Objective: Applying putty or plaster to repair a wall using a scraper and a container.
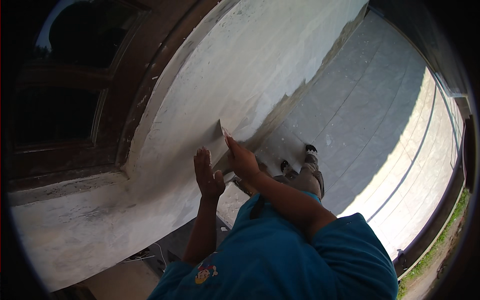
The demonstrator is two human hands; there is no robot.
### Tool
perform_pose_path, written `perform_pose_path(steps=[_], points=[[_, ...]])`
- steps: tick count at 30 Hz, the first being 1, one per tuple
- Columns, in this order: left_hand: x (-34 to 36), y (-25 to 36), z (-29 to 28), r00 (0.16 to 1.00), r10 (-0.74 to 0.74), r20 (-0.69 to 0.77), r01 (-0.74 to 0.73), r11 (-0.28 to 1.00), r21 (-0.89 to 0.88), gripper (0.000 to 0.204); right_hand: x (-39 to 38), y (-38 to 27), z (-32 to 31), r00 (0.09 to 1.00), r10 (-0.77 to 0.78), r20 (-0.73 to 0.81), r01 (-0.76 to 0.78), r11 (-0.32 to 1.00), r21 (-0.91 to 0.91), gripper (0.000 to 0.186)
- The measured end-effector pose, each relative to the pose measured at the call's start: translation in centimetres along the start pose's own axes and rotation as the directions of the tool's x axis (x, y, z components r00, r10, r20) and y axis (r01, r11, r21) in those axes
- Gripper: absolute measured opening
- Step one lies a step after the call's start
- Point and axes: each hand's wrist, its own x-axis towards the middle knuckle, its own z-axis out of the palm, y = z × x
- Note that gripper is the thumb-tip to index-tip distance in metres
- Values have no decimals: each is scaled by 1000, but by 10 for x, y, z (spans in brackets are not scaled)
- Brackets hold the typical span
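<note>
R hand (243, 160), ctr of frame: gripping scraper (223, 128), blade up at the wall (210, 85); contact unclear. L hand (207, 175), just left of R, ctr: open, fingers straight, white residue on tips. Wall: off-white, patchy, upper ctr to lower left. Dk-brown wood framing (123, 92) w/ glass panes (57, 115), upper left. Grey floor tiles (360, 95), right, part sunlit

Wall (225, 85) is in soft shade, sun on the right blows the floor (425, 175) out near white, fisheye bends edges, lower pane (57, 117) seems too dark to read
</note>
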Motion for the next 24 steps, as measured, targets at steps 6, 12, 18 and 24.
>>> perform_pose_path(steps=[6, 12, 18, 24], points=[[6, -3, 6, 996, 26, 81, -33, 996, 79, 56, 34, 35, -59, 952, 239, -190, -250, 968, -35, 45], [16, -10, 25, 986, 63, 152, -86, 985, 150, 52, -1, 23, 6, 998, 65, -23, -65, 997, -29, 46], [17, -6, 23, 989, 42, 144, -58, 992, 112, 52, 20, 49, -48, 980, 186, -72, -188, 982, -23, 42], [14, -4, 27, 990, 19, 142, -31, 996, 80, 52, 33, 28, -13, 956, 275, -103, -279, 960, -23, 44]])
